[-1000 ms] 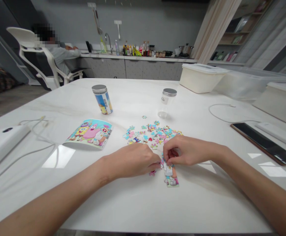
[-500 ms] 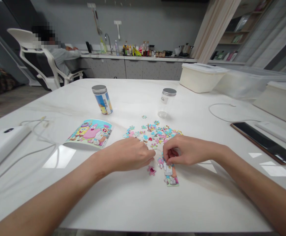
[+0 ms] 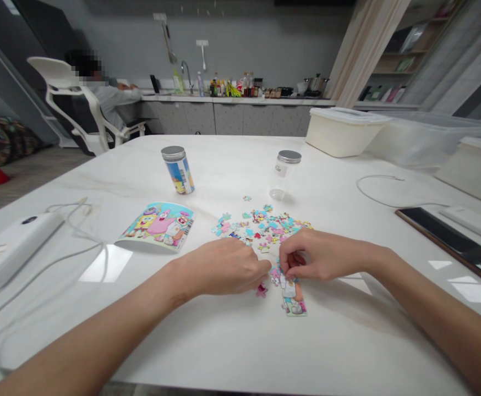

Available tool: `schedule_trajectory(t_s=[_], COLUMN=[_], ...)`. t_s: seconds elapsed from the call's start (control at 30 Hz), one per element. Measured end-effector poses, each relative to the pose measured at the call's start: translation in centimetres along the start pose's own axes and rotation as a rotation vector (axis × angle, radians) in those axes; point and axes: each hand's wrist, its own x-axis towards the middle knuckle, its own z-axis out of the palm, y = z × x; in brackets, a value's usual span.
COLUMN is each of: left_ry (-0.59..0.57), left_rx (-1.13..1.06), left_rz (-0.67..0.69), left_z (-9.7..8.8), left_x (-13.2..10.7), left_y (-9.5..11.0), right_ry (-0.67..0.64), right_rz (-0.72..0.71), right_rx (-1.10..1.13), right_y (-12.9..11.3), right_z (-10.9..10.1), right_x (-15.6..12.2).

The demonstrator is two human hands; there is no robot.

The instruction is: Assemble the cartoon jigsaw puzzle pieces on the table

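Note:
My left hand [image 3: 229,265] is low over the table with its fingers curled together. Its fingertips partly cover a loose pink puzzle piece [image 3: 261,290]; whatever they may hold is hidden. My right hand [image 3: 312,254] pinches at the upper end of a small joined puzzle section [image 3: 295,301], its fingers closed around a puzzle piece mostly out of sight. That section shows a white and orange cartoon figure, with a pink piece with eyes [image 3: 275,278] on its left side. Beyond both hands lies a scattered pile of colourful puzzle pieces [image 3: 264,224].
A curved picture sheet [image 3: 158,225] lies left of the pile. Behind stand a wrapped jar [image 3: 178,171] and a clear jar [image 3: 285,175], both with metal lids. A phone [image 3: 447,242], white cable, power strip [image 3: 21,242] and storage boxes [image 3: 342,132] are around. A person sits far left.
My left hand has come down and slightly right, now covering part of the loose pink piece. My right hand stays at the joined section. The whole view has shifted a little.

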Motion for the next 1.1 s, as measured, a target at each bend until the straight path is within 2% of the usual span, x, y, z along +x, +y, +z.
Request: schedule_trajectory(t_s=[0.23, 0.47, 0.63, 0.7, 0.87, 0.97, 1.1], left_ry=[-0.037, -0.030, -0.010, -0.002, 0.025, 0.065, 0.072], left_rx=[-0.013, -0.001, 0.002, -0.004, -0.059, -0.195, -0.328], left_rz=[-0.015, -0.021, -0.007, -0.005, -0.069, -0.170, -0.205], left_z=[-0.2, -0.2, -0.1, 0.0, 0.2, 0.4, 0.5], left_x=[0.1, 0.1, 0.0, 0.0, 0.1, 0.4, 0.8], left_y=[0.2, 0.1, 0.0, -0.1, 0.0, 0.5, 1.0], right_ry=[0.003, 0.182, 0.335, 0.359, 0.318, 0.258, 0.150], right_rz=[-0.004, -0.130, -0.085, -0.073, -0.080, -0.124, -0.215], right_rx=[-0.046, -0.106, -0.297, -0.383, -0.436, -0.361, -0.222], right_y=[-0.3, -0.1, 0.9, 1.1, 0.8, 0.5, 0.1], right_z=[0.0, -0.1, 0.2, 0.2, 0.0, -0.3, -0.4], right_x=[-0.1, 0.1, 0.5, 0.5, 0.4, 0.2, -0.2])
